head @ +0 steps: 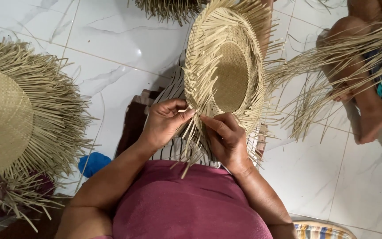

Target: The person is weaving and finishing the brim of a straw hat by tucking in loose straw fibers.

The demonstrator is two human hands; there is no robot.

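Two straw hats are in view, both unfinished. At far left a woven hat [5, 119] with a ragged fringe of loose strands is seen lying on the white marble-patterned floor [120, 44]; a blue object [93, 163] lies just beside it, nearer the person.

At centre the left hand [163, 121] is pinched shut on loose strands at the near rim of the unfinished hat [231, 71], which is held tilted on edge over the lap, crown hollow facing the camera. The right hand [226, 139] is closed on neighbouring strands [193, 146], forefinger extended against the rim, the two hands nearly touching.

Judgement: the hat is taken to be light and springy; the woven crown is stiffer, while single strands are thin and probably liable to crease or split. Hold is best taken at the woven rim.

At right, another person's bare foot [376, 117] and more loose straw [315, 93] are noted.
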